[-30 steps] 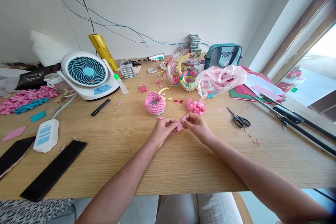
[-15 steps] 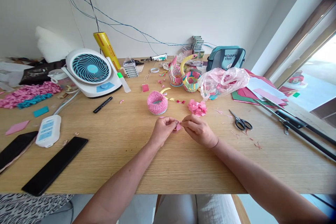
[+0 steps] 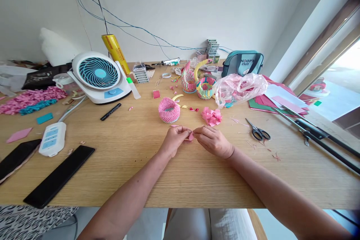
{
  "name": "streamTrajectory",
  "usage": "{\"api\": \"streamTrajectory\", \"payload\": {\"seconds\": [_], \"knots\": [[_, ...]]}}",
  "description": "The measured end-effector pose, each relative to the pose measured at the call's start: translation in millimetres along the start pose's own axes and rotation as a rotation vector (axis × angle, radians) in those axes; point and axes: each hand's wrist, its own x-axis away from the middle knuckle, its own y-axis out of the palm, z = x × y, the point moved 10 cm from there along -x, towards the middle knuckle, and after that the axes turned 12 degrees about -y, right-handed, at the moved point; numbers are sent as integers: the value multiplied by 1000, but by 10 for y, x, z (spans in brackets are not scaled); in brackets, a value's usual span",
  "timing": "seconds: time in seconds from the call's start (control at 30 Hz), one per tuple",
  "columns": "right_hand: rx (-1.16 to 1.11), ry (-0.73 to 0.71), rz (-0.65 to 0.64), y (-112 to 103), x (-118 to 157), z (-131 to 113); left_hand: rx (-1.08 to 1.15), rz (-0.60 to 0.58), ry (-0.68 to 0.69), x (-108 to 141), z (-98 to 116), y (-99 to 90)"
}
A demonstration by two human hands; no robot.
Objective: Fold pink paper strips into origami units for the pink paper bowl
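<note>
Over the middle of the wooden table, my left hand point(image 3: 176, 141) and my right hand point(image 3: 213, 142) meet at their fingertips. Both pinch a small pink paper piece point(image 3: 191, 136), which is partly hidden by my fingers. Just beyond my left hand stands a round pink folded-paper bowl point(image 3: 168, 110). A loose bunch of pink folded paper units point(image 3: 211, 116) lies beyond my right hand. Tiny paper scraps lie near both.
Beyond the bowl stand two folded-paper swan models point(image 3: 204, 87). A pink plastic bag point(image 3: 239, 89) and black-handled scissors point(image 3: 257, 133) lie to the right. A white fan point(image 3: 98, 73), black marker point(image 3: 110, 111), power strip point(image 3: 52, 139) and black flat slab point(image 3: 59, 176) occupy the left.
My right hand has shifted slightly and its fingers stretch flatter toward the pink piece. The whole view has turned a little, so the table looks more level.
</note>
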Motion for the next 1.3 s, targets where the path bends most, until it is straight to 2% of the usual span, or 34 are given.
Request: {"api": "streamTrajectory", "payload": {"seconds": [0.27,0.53,0.9,1.1,1.2,1.3], "knots": [[-62,-9,-75,53,9,-11,21,-29,-34,7,-37,4],[-121,102,17,13,14,78,-36,7,23,1,5,-30],[-106,101,-36,87,52,66,-57,34,94,-4,52,-42],[-214,158,-16,101,42,96,-223,107,210,-76,72,-116],[-346,284,88,51,43,194,-271,111,266,-97,96,-137],[-507,578,208,95,178,440,-266,88,279,-83,110,-116]]}}
